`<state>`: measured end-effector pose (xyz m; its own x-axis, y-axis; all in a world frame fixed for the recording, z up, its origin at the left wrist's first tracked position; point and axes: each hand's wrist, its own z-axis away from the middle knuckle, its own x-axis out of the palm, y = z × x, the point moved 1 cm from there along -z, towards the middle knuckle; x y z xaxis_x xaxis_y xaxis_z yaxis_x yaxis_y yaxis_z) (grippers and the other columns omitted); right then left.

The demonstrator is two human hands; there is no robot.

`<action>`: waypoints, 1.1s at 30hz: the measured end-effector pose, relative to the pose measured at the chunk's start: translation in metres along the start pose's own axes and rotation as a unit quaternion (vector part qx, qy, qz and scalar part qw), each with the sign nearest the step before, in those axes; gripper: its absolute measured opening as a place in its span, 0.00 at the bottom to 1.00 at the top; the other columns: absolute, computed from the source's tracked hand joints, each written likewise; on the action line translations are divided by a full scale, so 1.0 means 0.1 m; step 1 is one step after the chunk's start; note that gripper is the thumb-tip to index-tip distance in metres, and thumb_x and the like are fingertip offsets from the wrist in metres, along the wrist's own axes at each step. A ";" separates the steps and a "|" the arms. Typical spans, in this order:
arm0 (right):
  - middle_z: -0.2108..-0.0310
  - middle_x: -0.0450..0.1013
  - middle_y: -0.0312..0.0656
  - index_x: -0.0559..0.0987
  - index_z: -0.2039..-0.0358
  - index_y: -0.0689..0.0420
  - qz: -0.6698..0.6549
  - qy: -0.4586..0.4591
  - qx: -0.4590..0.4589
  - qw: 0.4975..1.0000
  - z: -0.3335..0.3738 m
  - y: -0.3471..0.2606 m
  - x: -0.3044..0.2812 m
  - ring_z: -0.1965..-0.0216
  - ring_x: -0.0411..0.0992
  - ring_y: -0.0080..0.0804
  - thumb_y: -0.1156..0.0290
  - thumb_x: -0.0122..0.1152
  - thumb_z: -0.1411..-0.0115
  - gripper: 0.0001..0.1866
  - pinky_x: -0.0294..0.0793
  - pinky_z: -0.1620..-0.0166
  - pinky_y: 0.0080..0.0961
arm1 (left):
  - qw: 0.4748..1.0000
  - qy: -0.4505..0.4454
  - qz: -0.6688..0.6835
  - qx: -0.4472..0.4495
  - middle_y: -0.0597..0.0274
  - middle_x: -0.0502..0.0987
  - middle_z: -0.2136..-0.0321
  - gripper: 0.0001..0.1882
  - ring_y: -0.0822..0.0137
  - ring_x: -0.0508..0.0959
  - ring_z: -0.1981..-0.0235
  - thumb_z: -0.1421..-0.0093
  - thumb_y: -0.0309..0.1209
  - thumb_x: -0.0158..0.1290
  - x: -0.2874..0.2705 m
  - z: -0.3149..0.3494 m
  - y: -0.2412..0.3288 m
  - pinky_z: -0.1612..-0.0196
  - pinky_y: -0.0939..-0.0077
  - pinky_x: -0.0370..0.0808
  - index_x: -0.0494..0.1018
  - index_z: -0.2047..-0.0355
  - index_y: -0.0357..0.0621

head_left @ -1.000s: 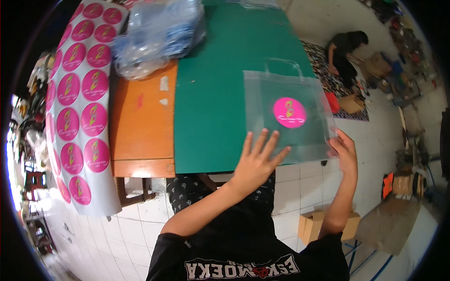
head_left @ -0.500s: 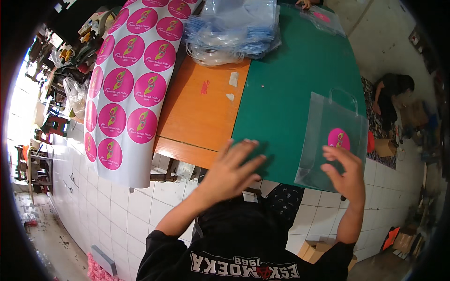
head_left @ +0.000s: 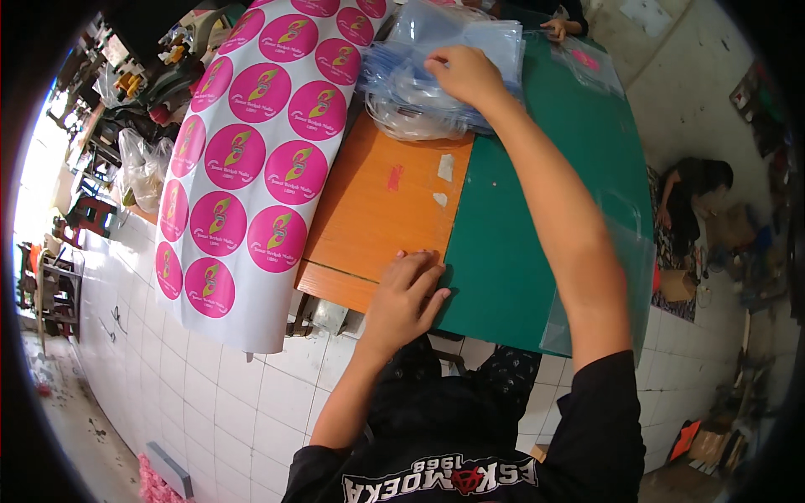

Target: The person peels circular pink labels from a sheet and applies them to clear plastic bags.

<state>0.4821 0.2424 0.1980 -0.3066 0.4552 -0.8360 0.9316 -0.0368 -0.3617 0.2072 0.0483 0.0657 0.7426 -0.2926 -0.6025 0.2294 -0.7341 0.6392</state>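
Note:
A stack of clear, bluish plastic bags (head_left: 495, 71) with looped clear handles (head_left: 411, 121) lies at the far side of the table. Over its top is my right hand (head_left: 470, 74), its fingertips drawn together in a pinch on a clear bag. My left hand (head_left: 407, 298) rests open on the table's front edge, where the orange wood meets the green surface, and holds nothing. At the right front lies a single clear handled bag (head_left: 635, 277), partly covered by my right forearm, which hides its middle.
A large white sheet (head_left: 243, 331) of round pink stickers (head_left: 236, 155) drapes over the table's left side. The tabletop is part orange wood (head_left: 381, 201), part green (head_left: 511, 243). Another person's hand (head_left: 555, 30) is near a pink-marked bag (head_left: 587, 63). Someone sits on the floor at right.
My right hand has left the single bag at the right front and reached across to the far stack. My left hand has come down onto the table edge. The view has shifted slightly.

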 end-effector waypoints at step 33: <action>0.78 0.77 0.37 0.81 0.68 0.54 0.062 0.110 -0.196 0.973 1.28 -0.46 -1.04 0.78 0.76 0.34 0.57 0.73 0.40 0.14 0.72 0.73 0.35 | 0.891 0.115 0.390 -0.205 0.43 0.69 0.37 0.42 0.54 0.78 0.40 0.29 0.39 0.59 -0.23 -0.59 -0.19 0.39 0.60 0.77 0.50 0.26 0.33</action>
<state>0.4458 0.0834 0.2488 -0.1784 0.6496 -0.7390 0.9749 0.2185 -0.0433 0.2225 0.1054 0.0958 0.8748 -0.4482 0.1839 -0.2366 -0.0640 0.9695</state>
